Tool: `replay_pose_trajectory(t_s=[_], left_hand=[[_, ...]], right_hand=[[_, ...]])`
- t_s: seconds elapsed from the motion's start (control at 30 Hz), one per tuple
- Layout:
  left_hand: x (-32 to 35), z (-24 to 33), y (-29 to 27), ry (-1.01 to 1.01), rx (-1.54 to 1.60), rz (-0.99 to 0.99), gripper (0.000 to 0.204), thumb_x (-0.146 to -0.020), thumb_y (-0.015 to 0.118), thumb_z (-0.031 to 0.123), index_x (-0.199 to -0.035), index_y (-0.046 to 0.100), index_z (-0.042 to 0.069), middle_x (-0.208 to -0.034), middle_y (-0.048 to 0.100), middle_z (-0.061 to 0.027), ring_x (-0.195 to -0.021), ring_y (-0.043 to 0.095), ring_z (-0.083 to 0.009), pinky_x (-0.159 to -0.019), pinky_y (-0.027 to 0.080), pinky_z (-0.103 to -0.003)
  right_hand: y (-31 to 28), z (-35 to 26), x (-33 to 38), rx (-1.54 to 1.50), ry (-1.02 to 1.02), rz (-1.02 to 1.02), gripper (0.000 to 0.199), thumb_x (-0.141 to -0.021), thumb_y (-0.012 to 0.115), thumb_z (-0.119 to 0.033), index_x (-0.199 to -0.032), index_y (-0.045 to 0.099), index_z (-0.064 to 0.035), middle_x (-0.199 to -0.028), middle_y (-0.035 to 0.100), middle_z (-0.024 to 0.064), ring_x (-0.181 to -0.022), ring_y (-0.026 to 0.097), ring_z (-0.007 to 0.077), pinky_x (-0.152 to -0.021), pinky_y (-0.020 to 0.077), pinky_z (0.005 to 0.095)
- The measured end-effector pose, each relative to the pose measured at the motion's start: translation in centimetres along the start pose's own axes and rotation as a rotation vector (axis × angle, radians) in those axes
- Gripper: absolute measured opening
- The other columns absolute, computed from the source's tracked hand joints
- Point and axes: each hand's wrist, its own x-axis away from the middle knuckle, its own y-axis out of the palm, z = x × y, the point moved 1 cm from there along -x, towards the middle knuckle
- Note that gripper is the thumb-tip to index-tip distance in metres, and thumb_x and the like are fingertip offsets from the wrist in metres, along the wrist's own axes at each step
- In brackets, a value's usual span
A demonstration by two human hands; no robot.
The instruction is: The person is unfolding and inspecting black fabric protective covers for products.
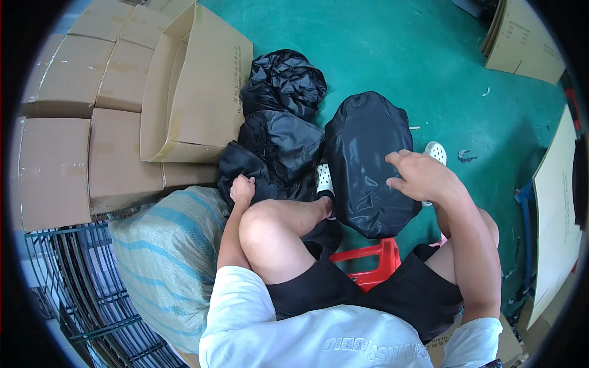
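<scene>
A red plastic stool [388, 264] stands near. Beyond, left: the left hand [243, 190] is curled beside crumpled black sheeting [291, 138]; cannot tell whether it grips. Right: the right hand [420, 175], released, is at the right side of an oblong, glossy black bundle [365, 159].

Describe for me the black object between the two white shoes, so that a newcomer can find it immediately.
On the green floor, right of the stacked cardboard boxes, find the pair of white shoes. Between them is the black object, a large rounded oblong. Its covering is mostly smooth and taut, while the black bundles to its left are loose and crumpled.
</scene>
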Motion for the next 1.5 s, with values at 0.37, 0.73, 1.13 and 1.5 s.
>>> replay_pose_trajectory(t_s=[0.37,0.73,1.13,1.5], left_hand=[[1.3,3.2,-1.0,-0.021,-0.182,-0.020,0.082,-0.078,0.069,0.065,-0.127,0.060,0.000,-0.129,0.062,-0.0201,-0.117,0.062,-0.0354,-0.098,0.051,-0.044],[-0.8,-0.3,-1.3,0.021,0.066,-0.100,0.052,-0.077,0.075,0.052,-0.100,0.072,0.006,-0.114,0.070,-0.0185,-0.112,0.065,-0.0341,-0.097,0.050,-0.043],[0.1,-0.7,0.7,0.193,-0.026,0.052,0.038,-0.078,0.081,0.035,-0.100,0.070,0.006,-0.114,0.068,-0.0154,-0.109,0.065,-0.0338,-0.095,0.051,-0.042],[-1.1,-3.6,-0.1,0.113,0.289,0.033,0.021,-0.085,0.072,0.029,-0.094,0.079,0.011,-0.094,0.074,-0.0157,-0.094,0.071,-0.0316,-0.086,0.054,-0.041]], right_hand=[[0.5,-1.7,-0.9,0.049,-0.035,-0.040,0.042,-0.091,0.066,-0.027,-0.120,0.057,0.0017,-0.116,0.064,0.0223,-0.112,0.062,0.0369,-0.095,0.0495,0.0472],[0.0,-1.6,-0.8,0.048,-0.049,-0.044,0.045,-0.091,0.066,-0.026,-0.125,0.056,0.0017,-0.117,0.063,0.0220,-0.111,0.062,0.0377,-0.094,0.0496,0.0462],[0.7,-0.2,-0.3,0.051,-0.030,-0.021,0.040,-0.091,0.066,-0.027,-0.118,0.057,0.0017,-0.117,0.064,0.0220,-0.112,0.062,0.0368,-0.095,0.0497,0.0470],[0.6,-0.6,-0.6,0.041,-0.018,-0.035,0.043,-0.092,0.065,-0.026,-0.125,0.055,0.0001,-0.120,0.063,0.0207,-0.116,0.060,0.0363,-0.097,0.0491,0.0455]])
